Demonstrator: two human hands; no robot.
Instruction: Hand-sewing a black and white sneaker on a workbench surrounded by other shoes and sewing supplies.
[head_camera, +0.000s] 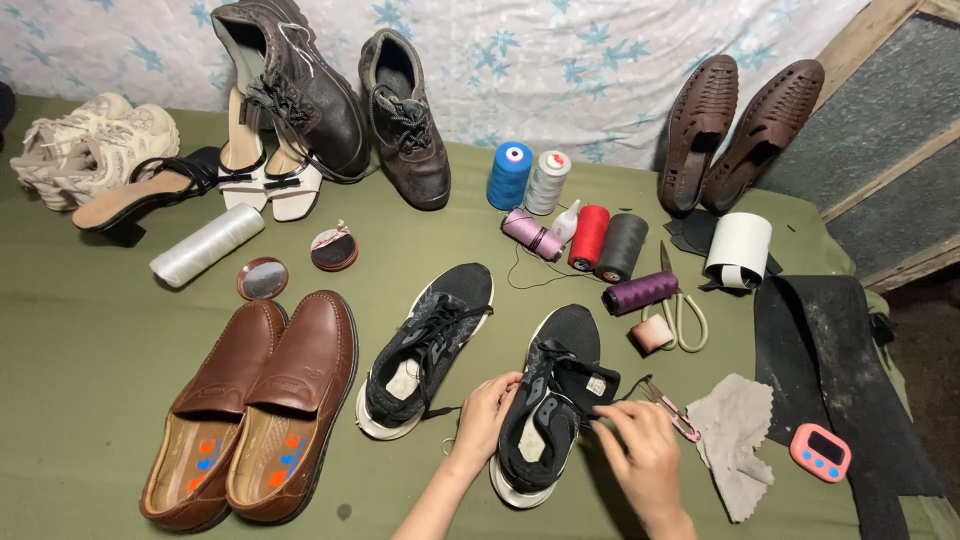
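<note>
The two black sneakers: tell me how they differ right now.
The right sneaker is gripped by both the left hand and the right hand; the left sneaker lies untouched. The right one's tongue is pulled out sideways, while the left one's laces sprawl loose. Both are black with white soles, toes pointing away.

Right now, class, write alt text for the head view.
Two bare hands, left and right, grip a black mesh sneaker on a green cloth-covered table, its twin, brown leather loafers and thread spools nearby.
</note>
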